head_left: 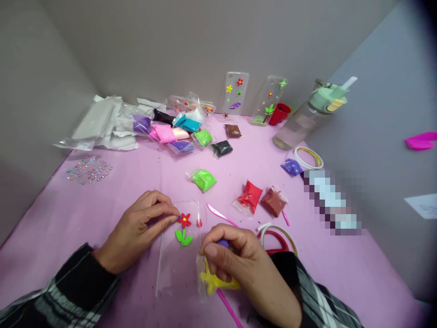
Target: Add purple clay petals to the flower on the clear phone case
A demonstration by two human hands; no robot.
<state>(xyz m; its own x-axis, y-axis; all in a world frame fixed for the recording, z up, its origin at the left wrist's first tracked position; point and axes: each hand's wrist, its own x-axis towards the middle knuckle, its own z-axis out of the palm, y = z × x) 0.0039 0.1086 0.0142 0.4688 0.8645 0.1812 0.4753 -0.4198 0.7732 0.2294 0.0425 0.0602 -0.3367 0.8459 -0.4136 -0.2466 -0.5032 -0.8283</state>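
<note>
A clear phone case (170,269) lies flat on the table, bearing a clay flower (185,220) with red petals, a yellow centre and a green stem with leaves (183,238). Thumb and fingers of my left hand (139,228) pinch a tiny bit of purple clay right beside the red petals. My right hand (235,259) is curled around a purple clay lump (223,243), partly hidden by the fingers. Beneath that hand lies a packet of yellow clay (213,278). A small red clay piece (199,223) sits near the case's right edge.
Clay packets in green (204,180), red (251,197) and brown (273,201) lie ahead. A pink modelling knife (221,214), red scissors (278,241) and a tape roll (309,158) are around. Decorated cases (235,93) lean on the wall near a water bottle (303,120).
</note>
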